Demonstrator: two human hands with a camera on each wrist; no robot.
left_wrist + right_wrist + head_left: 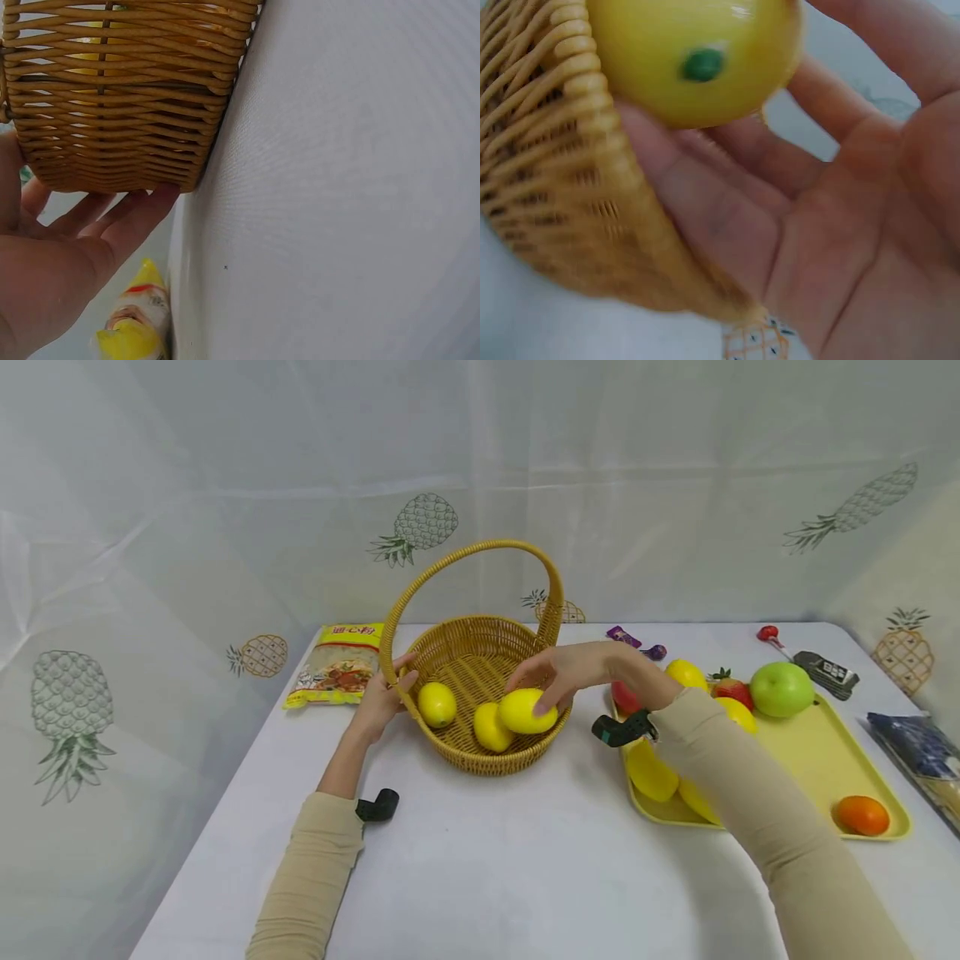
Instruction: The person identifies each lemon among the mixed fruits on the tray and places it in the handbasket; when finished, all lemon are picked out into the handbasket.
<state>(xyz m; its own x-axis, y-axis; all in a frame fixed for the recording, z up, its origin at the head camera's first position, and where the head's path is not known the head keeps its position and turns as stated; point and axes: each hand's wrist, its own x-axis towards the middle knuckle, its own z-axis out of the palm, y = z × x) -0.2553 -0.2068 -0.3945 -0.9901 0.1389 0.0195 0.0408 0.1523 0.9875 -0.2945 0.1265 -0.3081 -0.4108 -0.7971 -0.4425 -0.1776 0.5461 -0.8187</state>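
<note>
A round wicker basket (480,764) with a tall arched handle stands on the white table. My left hand (381,697) holds its left side at the foot of the handle, and the left wrist view has the fingers (135,221) against the outer weave. Over the basket's right rim, my right hand (566,672) grips a yellow lemon (527,712) between thumb and fingers. The green-tipped end of this lemon faces the right wrist camera. Below it, partly covered, lies another lemon (491,728) in the basket. A third lemon (437,704) rests inside at the left.
Right of the basket is a yellow tray (817,760) with several lemons, a green apple (782,689), a strawberry (733,693) and an orange fruit (862,815). My right sleeve crosses over it. A noodle packet (337,667) lies left of the basket; lollipops (655,652) lie behind the tray.
</note>
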